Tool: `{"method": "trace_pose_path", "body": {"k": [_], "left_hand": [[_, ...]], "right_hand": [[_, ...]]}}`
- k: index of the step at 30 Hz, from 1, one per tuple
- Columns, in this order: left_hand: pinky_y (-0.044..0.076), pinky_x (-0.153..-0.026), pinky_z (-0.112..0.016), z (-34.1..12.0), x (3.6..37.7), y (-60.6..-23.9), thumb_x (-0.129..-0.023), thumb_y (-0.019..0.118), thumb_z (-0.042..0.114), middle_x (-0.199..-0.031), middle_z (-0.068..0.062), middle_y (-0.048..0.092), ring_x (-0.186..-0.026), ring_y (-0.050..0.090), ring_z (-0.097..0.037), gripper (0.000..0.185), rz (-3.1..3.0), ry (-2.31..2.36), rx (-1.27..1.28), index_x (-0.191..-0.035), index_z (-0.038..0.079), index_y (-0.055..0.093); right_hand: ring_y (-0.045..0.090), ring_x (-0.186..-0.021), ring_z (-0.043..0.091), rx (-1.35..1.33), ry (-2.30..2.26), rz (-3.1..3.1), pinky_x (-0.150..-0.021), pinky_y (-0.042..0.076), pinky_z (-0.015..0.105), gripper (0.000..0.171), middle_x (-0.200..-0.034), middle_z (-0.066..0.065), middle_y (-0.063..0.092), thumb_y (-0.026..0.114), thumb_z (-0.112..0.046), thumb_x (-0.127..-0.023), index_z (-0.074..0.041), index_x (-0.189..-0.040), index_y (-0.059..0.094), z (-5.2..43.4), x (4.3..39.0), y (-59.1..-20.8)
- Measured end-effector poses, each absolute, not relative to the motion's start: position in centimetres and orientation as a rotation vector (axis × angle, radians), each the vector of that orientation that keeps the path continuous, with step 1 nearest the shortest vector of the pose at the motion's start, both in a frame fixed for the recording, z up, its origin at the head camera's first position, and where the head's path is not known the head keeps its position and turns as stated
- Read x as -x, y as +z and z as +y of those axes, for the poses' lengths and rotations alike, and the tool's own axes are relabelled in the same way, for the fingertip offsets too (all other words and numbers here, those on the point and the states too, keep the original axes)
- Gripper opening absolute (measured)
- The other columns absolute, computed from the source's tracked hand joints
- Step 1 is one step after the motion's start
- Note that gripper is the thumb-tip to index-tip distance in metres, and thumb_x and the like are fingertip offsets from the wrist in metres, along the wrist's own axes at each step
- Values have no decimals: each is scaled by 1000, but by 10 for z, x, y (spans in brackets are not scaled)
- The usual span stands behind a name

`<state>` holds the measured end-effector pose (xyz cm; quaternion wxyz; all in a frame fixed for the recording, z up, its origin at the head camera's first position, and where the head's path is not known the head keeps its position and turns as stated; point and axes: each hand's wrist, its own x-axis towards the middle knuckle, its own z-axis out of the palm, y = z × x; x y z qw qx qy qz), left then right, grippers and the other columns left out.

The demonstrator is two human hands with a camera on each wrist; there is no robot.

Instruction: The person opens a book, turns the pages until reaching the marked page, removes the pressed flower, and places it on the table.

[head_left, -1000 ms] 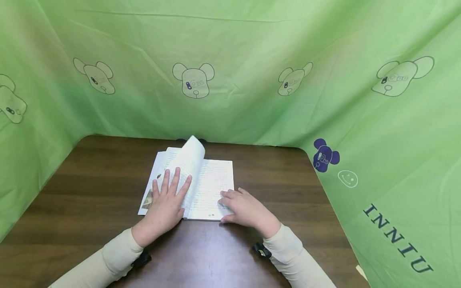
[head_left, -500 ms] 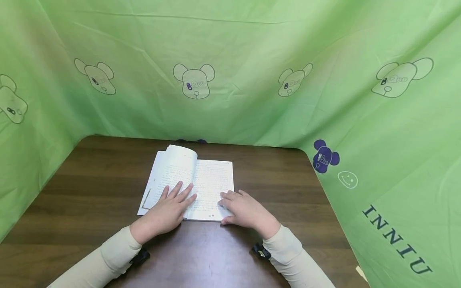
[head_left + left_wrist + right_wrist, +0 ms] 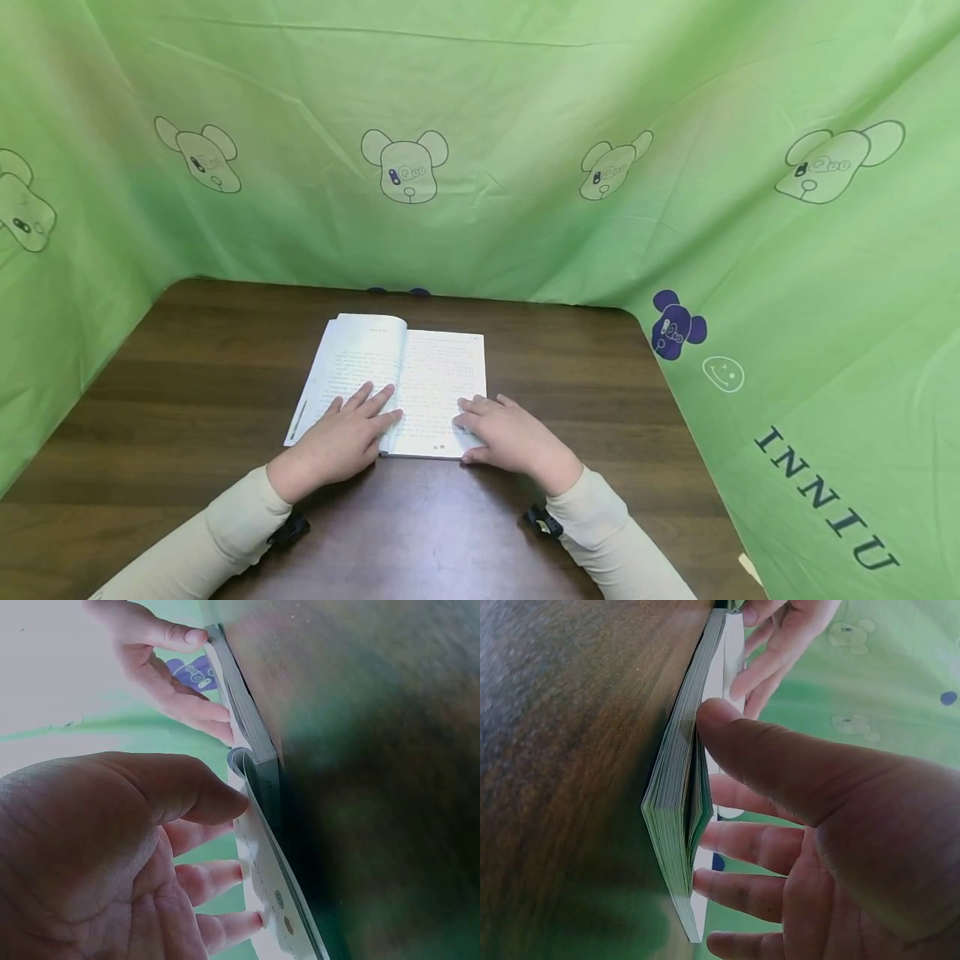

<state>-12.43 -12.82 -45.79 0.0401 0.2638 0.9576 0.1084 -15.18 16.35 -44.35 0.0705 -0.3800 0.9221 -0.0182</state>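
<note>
Pressing flat on an open book [image 3: 405, 375] near the far edge of the brown surface [image 3: 570, 383]: left hand [image 3: 337, 437] spread on the left page, fingers [image 3: 375, 398] straight; right hand [image 3: 510, 433] on the right page's near corner, fingers [image 3: 472, 408] relaxed, gripping nothing. Green cloth [image 3: 480, 125] behind.

1. a dark brown wood-grain table [image 3: 187, 367] with rounded far corners carries everything.
2. an open book [image 3: 420, 367] lies flat on the table, near its middle, pages up and printed with text.
3. a green cloth [image 3: 525, 208] printed with bear heads stands around the table's far and side edges.
4. two sleeved forearms rest on the near part of the table.
</note>
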Motion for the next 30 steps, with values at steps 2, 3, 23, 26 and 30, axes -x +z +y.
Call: {"method": "trace_pose_path", "body": {"k": [2, 3, 23, 26, 30], "left_hand": [[37, -107, -71, -128, 124, -458, -102, 56, 15, -163, -12, 40, -150, 34, -42, 42, 2931, 343, -803, -143, 17, 62], [37, -107, -71, -128, 124, -458, -102, 55, 15, -163, -12, 40, -150, 35, -42, 42, 2931, 349, -802, -143, 18, 62], [37, -107, -71, -128, 127, -456, -100, 58, 15, -163, -11, 39, -150, 35, -42, 43, 2907, 376, -765, -143, 18, 62], [36, -107, -72, -129, 127, -456, -100, 58, 14, -163, -11, 40, -149, 35, -42, 44, 2905, 392, -764, -143, 18, 62], [37, -106, -72, -130, 126, -457, -99, 57, 13, -163, -11, 40, -149, 36, -42, 44, 2901, 406, -758, -143, 18, 63]], "right_hand": [[51, -141, 28, 1140, -50, 2772, -112, 40, 59, 52, -150, 10, 57, 78, -44, -89, -17, -132, 66, 164, 152, -443], [51, -141, 28, 1137, -48, 2771, -112, 40, 59, 53, -150, 10, 56, 78, -44, -88, -16, -133, 66, 164, 152, -443], [49, -143, 30, 1120, -43, 2757, -112, 39, 59, 56, -153, 10, 54, 80, -41, -88, -16, -136, 65, 163, 152, -443], [49, -143, 30, 1121, -40, 2756, -112, 39, 59, 56, -153, 10, 54, 79, -42, -88, -16, -136, 64, 164, 152, -443], [50, -142, 30, 1129, -31, 2754, -111, 40, 59, 57, -152, 10, 54, 78, -43, -89, -15, -136, 65, 165, 152, -445]]}}
